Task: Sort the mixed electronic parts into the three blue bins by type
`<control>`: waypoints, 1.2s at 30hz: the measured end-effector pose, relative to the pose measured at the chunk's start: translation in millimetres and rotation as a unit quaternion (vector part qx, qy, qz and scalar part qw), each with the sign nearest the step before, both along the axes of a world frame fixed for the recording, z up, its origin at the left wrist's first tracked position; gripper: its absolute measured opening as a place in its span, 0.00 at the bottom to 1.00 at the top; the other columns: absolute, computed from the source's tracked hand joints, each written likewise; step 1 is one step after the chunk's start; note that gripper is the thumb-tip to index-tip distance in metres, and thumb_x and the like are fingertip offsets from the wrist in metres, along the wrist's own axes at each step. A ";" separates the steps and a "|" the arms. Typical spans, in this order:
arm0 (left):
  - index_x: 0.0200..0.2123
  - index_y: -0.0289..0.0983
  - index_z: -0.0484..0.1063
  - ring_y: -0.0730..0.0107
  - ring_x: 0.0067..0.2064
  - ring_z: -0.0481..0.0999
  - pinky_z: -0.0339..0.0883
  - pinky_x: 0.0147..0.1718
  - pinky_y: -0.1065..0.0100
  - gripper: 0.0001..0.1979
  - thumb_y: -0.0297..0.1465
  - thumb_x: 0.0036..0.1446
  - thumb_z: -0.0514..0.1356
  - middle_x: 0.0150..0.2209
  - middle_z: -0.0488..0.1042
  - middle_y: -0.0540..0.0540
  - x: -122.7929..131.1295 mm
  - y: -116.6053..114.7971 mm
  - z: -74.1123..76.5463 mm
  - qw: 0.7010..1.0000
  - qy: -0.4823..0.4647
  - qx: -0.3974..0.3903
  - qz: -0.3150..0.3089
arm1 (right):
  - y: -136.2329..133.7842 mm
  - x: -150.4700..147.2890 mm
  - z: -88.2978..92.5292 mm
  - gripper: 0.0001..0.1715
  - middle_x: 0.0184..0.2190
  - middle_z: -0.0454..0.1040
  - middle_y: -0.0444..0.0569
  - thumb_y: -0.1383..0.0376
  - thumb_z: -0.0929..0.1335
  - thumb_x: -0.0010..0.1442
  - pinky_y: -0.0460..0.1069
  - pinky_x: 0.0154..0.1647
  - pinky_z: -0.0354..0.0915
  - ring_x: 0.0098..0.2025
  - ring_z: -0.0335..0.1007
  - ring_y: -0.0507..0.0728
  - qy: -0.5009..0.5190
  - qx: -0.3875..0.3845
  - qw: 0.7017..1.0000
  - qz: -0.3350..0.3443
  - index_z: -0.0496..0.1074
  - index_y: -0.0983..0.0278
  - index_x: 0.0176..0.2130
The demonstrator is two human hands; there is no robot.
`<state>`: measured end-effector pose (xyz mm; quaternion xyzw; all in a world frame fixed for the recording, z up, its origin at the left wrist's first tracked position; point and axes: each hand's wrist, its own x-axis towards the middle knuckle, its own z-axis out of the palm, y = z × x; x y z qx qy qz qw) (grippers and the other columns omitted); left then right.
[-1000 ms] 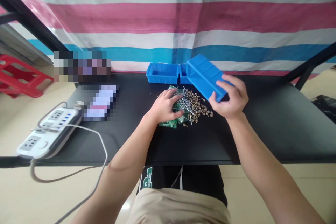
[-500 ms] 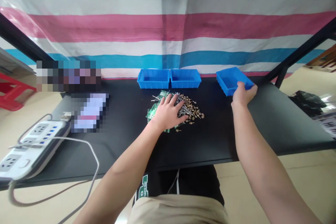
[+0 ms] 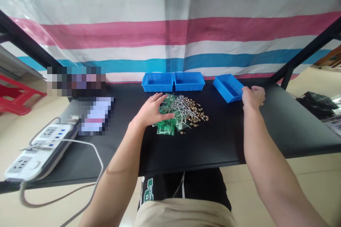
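Observation:
A mixed heap lies mid-table: green plastic pieces [image 3: 166, 127], silver nails [image 3: 179, 105] and brass screws [image 3: 197, 111]. My left hand [image 3: 152, 110] rests flat on the heap's left side, fingers spread over the green pieces. My right hand [image 3: 253, 96] touches the near right corner of a blue bin [image 3: 227, 88] that stands on the table at the right; its fingers curl at the bin's rim. Two more blue bins [image 3: 173, 81] stand side by side behind the heap.
The black table [image 3: 213, 142] has a white power strip [image 3: 39, 152] with a grey cable at its left end. Blurred-out items lie left of the heap. A striped tarp hangs behind. A red stool [image 3: 16, 94] stands far left.
My right hand carried the tilted blue bin away from the heap and set it down on the table at the right. My left hand slid leftward over the green pieces.

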<state>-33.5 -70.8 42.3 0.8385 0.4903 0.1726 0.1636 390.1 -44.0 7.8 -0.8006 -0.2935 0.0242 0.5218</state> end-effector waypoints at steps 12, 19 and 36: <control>0.72 0.40 0.48 0.27 0.73 0.37 0.41 0.68 0.33 0.67 0.59 0.33 0.71 0.74 0.41 0.33 1.9 -0.1 -6.3 0.988 0.077 -0.131 -0.006 | -45.9 -139.8 24.6 0.41 0.54 0.73 0.55 0.47 0.76 0.49 0.57 0.48 0.72 0.49 0.75 0.65 -0.265 -0.141 0.757 0.580 0.70 0.61 0.57; 0.69 0.38 0.58 0.31 0.70 0.50 0.49 0.66 0.37 0.57 0.57 0.40 0.70 0.69 0.54 0.32 20.0 -5.4 -10.8 0.995 0.059 -0.082 -0.020 | -49.1 -163.1 17.8 0.45 0.57 0.68 0.60 0.45 0.73 0.54 0.64 0.57 0.68 0.58 0.68 0.71 -0.271 -0.204 0.750 0.567 0.64 0.63 0.63; 0.65 0.37 0.62 0.41 0.69 0.57 0.55 0.67 0.44 0.51 0.47 0.40 0.76 0.68 0.58 0.33 33.1 -4.6 -22.7 0.996 -0.072 -0.047 -0.040 | -44.0 -185.4 -3.2 0.17 0.46 0.79 0.55 0.61 0.74 0.56 0.61 0.53 0.73 0.48 0.77 0.65 -0.157 0.032 0.807 0.569 0.77 0.62 0.46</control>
